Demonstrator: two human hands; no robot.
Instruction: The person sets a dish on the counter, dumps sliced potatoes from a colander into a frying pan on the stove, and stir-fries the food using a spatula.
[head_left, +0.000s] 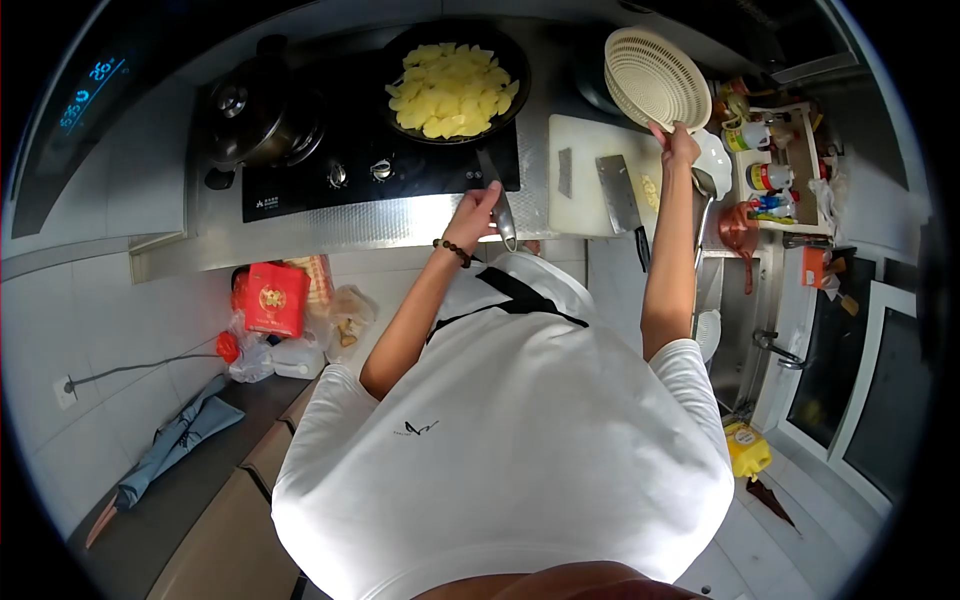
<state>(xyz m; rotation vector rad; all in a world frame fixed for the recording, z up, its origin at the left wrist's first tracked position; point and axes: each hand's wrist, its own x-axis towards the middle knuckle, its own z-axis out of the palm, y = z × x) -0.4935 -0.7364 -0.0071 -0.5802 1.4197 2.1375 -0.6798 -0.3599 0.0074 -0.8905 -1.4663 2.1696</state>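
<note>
My left hand (pixel 474 217) is closed round the handle (pixel 503 222) of a black frying pan (pixel 524 87). Pale yellow slices (pixel 452 90) are heaped in the pan, which sits on the stove. Over on the right, my right hand (pixel 677 146) grips the near rim of a cream plastic basket (pixel 655 80), tilted so that its inside shows; nothing is visible in it. Below the basket lies a white cutting board (pixel 578 205) with a cleaver (pixel 618 195), a grey strip and small pale chopped bits (pixel 651 191) on it.
A lidded dark pot (pixel 262 118) stands at the stove's left. Condiment bottles (pixel 770 177) fill a rack at the right, near a white dish (pixel 713 162), a reddish ladle (pixel 738 228) and the sink (pixel 738 335). A red bag (pixel 276 300) and a folded umbrella (pixel 180 435) are at the lower left.
</note>
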